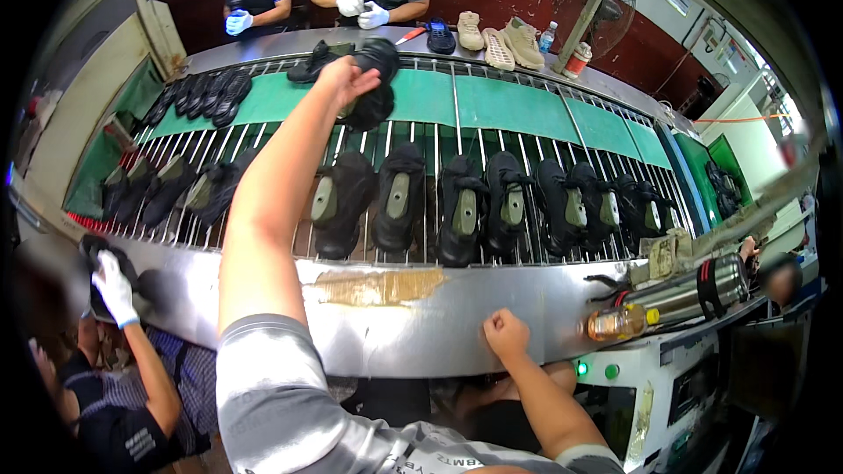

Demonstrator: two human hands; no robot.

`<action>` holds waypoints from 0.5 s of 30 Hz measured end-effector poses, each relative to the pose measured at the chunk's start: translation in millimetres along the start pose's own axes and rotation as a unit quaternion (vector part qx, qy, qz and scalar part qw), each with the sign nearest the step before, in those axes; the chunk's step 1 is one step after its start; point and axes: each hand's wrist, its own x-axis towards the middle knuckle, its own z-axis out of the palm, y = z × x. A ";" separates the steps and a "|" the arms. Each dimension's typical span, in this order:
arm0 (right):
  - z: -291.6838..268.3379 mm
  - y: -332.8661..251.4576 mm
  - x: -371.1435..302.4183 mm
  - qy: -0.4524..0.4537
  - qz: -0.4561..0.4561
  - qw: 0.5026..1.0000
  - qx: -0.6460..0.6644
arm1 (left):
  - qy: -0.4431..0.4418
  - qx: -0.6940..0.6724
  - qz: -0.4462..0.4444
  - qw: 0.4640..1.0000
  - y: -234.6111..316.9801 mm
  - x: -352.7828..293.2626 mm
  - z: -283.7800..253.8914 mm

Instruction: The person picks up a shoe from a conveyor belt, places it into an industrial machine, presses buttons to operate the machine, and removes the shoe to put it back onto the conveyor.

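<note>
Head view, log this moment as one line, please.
left hand: outstretched, at black shoe, grip unclear | right hand: closed, by metal counter | shoe row: black, on metal bars

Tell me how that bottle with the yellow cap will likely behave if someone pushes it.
The bottle lies on its side and looks round, so it would probably roll on the smooth metal ledge. The steel flask behind it may block it that way. Its amber look suggests liquid inside, so some weight is likely.
</note>
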 end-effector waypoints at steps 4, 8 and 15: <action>5.6 -9.3 -4.8 -0.085 0.184 0.883 0.424 | -0.165 0.227 0.003 0.960 -7.7 -202.5 4.7; -67.8 -102.2 -40.2 -0.303 0.153 0.464 0.818 | -0.330 0.407 0.061 0.850 -10.7 -404.9 -31.2; -100.2 -114.1 -172.1 -0.339 0.300 0.421 0.786 | -0.509 0.527 0.172 0.659 -131.3 -584.0 -71.7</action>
